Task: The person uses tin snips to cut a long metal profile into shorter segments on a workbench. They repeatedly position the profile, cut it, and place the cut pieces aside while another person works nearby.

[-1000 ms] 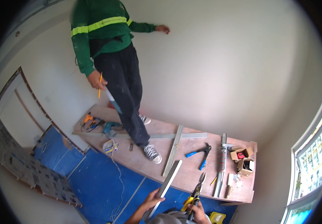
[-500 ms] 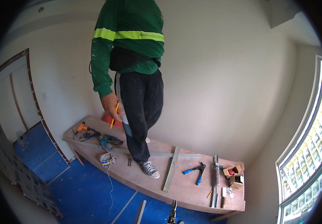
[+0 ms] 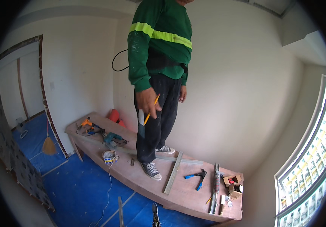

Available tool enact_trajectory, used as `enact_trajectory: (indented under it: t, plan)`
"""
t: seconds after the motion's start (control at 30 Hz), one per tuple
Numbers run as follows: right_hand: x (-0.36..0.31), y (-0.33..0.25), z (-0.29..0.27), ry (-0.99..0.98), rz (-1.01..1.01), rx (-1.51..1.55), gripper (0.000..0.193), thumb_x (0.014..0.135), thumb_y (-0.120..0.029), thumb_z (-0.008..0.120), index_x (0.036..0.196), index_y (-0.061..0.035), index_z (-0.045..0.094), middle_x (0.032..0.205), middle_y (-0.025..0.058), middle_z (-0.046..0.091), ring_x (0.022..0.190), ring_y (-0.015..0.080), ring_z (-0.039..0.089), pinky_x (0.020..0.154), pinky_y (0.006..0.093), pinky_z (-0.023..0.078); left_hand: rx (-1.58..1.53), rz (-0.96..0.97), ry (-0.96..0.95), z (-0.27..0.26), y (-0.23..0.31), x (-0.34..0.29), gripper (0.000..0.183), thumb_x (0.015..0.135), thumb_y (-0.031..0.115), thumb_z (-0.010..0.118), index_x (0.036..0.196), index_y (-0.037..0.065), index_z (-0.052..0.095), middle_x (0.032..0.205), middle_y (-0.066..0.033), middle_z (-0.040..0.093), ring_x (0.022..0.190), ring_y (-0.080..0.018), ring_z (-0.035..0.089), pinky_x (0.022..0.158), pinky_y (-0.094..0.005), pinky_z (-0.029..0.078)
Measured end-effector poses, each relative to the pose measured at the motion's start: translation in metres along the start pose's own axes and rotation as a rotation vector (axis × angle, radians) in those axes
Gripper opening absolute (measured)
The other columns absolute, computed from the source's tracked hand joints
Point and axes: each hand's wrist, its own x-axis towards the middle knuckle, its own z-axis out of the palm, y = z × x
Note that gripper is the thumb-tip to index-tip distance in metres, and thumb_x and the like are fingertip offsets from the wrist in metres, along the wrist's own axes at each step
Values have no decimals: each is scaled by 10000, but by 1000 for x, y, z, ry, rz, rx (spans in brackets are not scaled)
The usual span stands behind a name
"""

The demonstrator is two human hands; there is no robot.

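Observation:
Neither of my hands shows. At the lower edge, the dark jaws of what look like tin snips point upward, their handles cut off by the frame. To their left a narrow grey metal channel also rises from the edge. Whatever holds these two is out of view. A co-worker in a green top with a yellow band stands on a wooden platform, a pencil in one hand. By the co-worker's feet lie metal channels and a blue-handled plier-like tool.
Corded power tools and a small box lie at the platform's left. A long metal-bodied tool and open cardboard boxes are at its right. Blue sheeting covers the floor. A broom stands near the doorway; a window is right.
The view has shifted, so the co-worker appears further right, with the other hand and shoe now visible. The broom has come into sight. The snips and the channel at the bottom appear further left.

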Motion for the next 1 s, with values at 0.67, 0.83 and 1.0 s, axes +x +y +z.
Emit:
enact_trajectory:
  t: [0.67,0.83,1.0]
  plan:
    - [-30,47,4,-51,28,-99,901,945,-616,634,1638,-176,262,1531,140,497,1261,327,558,1032,455,469,-297,-149,-151,85,133,-44,503,957,186,683,1400,65,478,944,-72,606,673,-161,567,612,-326,501]
    - [-33,66,-5,-273,98,-241,918,944,-651,622,1641,-178,254,1557,143,484,1296,344,549,1069,470,460,-495,-1,-185,80,134,-55,359,959,138,624,1286,132,478,775,-51,500,544,-138,453,500,-299,412]
    - [-22,66,20,-298,-11,-101,982,858,-550,714,1618,-117,268,1497,132,486,1259,295,540,1035,436,467,-266,-20,25,80,141,-65,254,977,190,611,1181,132,471,793,-52,533,575,-148,491,525,-293,437]
